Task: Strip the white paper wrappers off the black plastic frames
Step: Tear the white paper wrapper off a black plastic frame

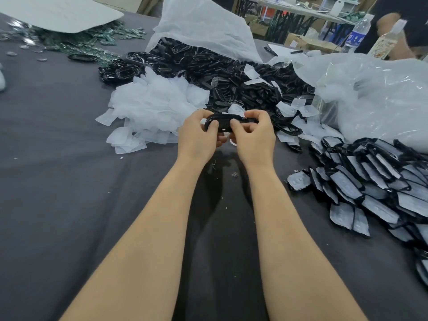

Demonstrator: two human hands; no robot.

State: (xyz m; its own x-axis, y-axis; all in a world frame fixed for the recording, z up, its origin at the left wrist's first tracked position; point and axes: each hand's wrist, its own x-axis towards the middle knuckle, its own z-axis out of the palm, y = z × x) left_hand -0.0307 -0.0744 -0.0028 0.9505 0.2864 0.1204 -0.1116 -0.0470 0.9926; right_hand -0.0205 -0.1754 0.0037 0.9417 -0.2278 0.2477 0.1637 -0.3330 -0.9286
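Both hands meet over the middle of the dark table and hold one black plastic frame (222, 122). My left hand (201, 135) grips its left end, thumb on top. My right hand (253, 135) pinches its right end with curled fingers. A sliver of white paper shows just below the frame, between the hands. Behind them lies a big heap of bare black frames (220, 75). A pile of stripped white wrappers (152, 105) sits to the left of the hands. At the right a stack of frames still wrapped in white paper (375, 181) covers the table.
A large clear plastic bag (370, 93) bulges at the right, another white bag (203, 26) stands behind the black heap. Green parts and a white sheet (60, 12) lie at the far left. Bottles (356, 33) and another person's arm (391, 26) are at the far right.
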